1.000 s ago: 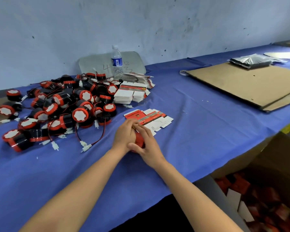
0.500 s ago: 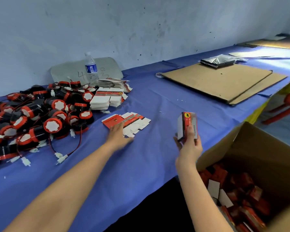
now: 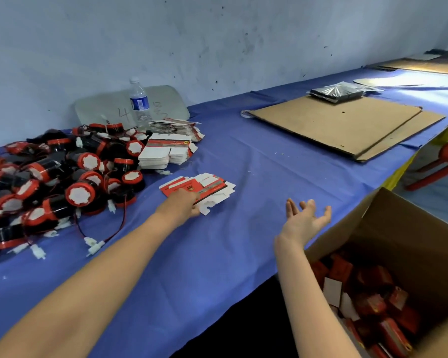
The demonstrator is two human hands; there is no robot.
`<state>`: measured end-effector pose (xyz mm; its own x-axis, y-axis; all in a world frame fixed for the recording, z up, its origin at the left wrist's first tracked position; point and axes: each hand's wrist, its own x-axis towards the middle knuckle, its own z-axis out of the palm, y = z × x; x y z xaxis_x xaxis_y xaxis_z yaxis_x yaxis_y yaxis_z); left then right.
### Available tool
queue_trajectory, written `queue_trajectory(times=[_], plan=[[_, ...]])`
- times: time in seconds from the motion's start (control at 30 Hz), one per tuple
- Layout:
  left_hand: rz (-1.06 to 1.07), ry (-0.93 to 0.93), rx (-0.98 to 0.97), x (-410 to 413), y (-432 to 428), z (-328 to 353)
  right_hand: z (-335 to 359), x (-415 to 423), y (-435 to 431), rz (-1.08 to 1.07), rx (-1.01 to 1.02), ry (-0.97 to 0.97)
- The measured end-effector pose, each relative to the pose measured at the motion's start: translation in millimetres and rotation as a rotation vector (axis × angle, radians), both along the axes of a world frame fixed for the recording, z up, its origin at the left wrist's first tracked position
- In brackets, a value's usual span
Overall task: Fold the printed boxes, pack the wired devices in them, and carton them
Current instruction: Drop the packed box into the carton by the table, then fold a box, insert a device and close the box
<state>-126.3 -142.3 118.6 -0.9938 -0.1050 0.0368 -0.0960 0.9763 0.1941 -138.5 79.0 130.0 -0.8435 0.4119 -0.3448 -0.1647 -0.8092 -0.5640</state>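
My left hand [image 3: 183, 205] reaches to a small pile of flat red-and-white printed boxes [image 3: 204, 188] on the blue table and pinches the near edge of the top one. My right hand [image 3: 304, 219] hovers empty above the table edge, palm up, fingers spread, just left of the open brown carton [image 3: 398, 228]. Several packed red boxes [image 3: 370, 301] lie inside the carton. A heap of black-and-red wired devices [image 3: 70, 179] with white connectors covers the table's left side.
Two more stacks of flat boxes [image 3: 166, 151] sit behind the heap, by a water bottle [image 3: 139, 104]. Flat cardboard sheets [image 3: 347, 125] with a silver bag [image 3: 336, 91] lie at the back right. A red stool [image 3: 442, 164] stands beyond the table edge.
My right hand carried the folded red box away from the left hand toward the carton and now it is empty and open. My left hand reached to the flat boxes.
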Motion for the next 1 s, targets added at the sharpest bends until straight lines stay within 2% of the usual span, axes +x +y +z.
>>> queue_trajectory(times=[0.03,0.07,0.13,0.2,0.27,0.37,0.43,0.57,0.6,0.63,0.73,1.0], plan=[[-0.007,0.041,-0.015,3.3,-3.2,5.3,-1.9,-0.3,-8.4,0.056,0.022,0.020],[0.018,0.102,-0.030,8.2,-6.6,11.4,-0.4,1.0,-18.7,0.095,0.126,-0.015],[0.111,0.323,-0.009,18.0,-15.1,20.6,-7.8,0.6,-37.9,0.228,0.305,0.015],[0.170,0.587,0.087,30.9,-26.8,29.5,-15.1,5.6,-55.8,0.379,0.478,0.121],[0.219,0.734,0.235,47.9,-42.2,41.2,-16.9,15.4,-75.0,0.514,0.698,0.240],[0.263,0.665,0.577,73.2,-65.2,52.0,-19.5,30.5,-98.8,0.618,0.930,0.424],[0.266,0.560,0.705,90.9,-76.0,48.7,-21.1,35.5,-111.9,0.602,1.091,0.519],[0.363,0.476,0.721,121.7,-85.7,30.0,-32.5,40.1,-129.1,0.511,1.943,0.675],[0.388,0.475,0.714,126.7,-87.4,25.7,-34.4,41.2,-132.1,0.529,2.070,0.691],[0.399,0.462,0.709,131.2,-89.2,21.5,-36.5,42.8,-135.9,0.588,2.129,0.701],[0.362,0.406,0.719,135.4,-87.4,10.2,-43.9,42.0,-144.4,0.756,2.143,0.744],[0.373,0.539,0.843,136.3,-75.5,-34.4,-50.0,28.2,-151.6,0.824,2.151,0.853]])
